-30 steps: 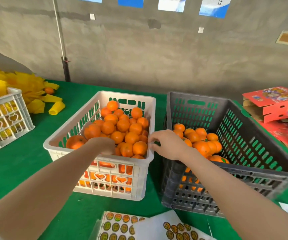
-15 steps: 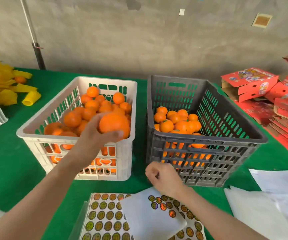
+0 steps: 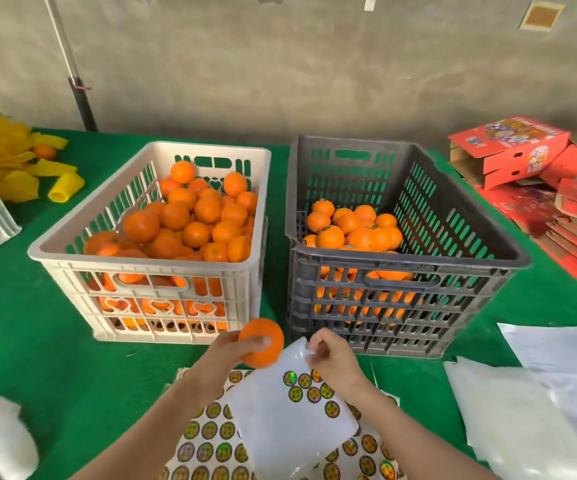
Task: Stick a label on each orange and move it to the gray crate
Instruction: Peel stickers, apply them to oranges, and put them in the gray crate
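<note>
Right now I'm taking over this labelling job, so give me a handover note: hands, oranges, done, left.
Left hand grips an orange in front of the crates; no label shows on it.
Right hand pinches at the label sheet's top corner; whether it holds a label is unclear.
Gray crate holds a pile of oranges, some visibly labelled.
White crate is heaped: label the held orange, move it, continue.

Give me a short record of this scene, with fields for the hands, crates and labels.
left hand: holds one orange, in front of the white crate
right hand: pinched over a label sheet; a label in it is unclear
white crate: heaped with oranges
gray crate: fewer, some labelled
</note>
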A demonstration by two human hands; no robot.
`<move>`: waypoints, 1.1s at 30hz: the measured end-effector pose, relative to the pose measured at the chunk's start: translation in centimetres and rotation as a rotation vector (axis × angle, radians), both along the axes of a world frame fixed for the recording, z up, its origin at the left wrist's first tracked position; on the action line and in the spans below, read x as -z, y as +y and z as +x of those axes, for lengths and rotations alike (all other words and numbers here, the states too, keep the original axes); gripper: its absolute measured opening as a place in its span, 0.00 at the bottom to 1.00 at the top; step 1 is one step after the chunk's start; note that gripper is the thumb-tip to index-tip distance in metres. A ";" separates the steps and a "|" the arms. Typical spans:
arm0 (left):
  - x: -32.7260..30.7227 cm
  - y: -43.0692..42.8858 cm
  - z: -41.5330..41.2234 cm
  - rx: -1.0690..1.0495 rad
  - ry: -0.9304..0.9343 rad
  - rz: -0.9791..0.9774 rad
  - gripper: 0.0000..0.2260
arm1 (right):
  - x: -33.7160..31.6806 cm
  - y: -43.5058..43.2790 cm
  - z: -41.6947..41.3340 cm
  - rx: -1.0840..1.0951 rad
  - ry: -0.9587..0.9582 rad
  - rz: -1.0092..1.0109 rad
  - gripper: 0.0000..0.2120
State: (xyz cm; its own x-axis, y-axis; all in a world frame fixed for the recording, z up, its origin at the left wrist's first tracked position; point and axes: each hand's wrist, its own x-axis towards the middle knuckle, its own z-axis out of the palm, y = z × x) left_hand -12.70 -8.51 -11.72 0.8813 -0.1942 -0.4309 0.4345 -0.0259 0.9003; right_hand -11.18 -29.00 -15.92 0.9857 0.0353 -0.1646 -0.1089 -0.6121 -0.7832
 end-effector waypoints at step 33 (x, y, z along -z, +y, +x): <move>1.2 -3.0 2.8 0.238 0.182 -0.243 0.52 | -2.9 -2.1 -3.8 0.027 -0.330 0.105 0.06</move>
State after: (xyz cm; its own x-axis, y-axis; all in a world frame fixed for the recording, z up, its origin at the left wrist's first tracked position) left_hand -9.90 -11.54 -12.91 0.7122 -0.5000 -0.4927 0.5955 0.0588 0.8012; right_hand -14.96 -31.08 -13.02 0.9861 0.0078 0.1662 0.1453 -0.5264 -0.8377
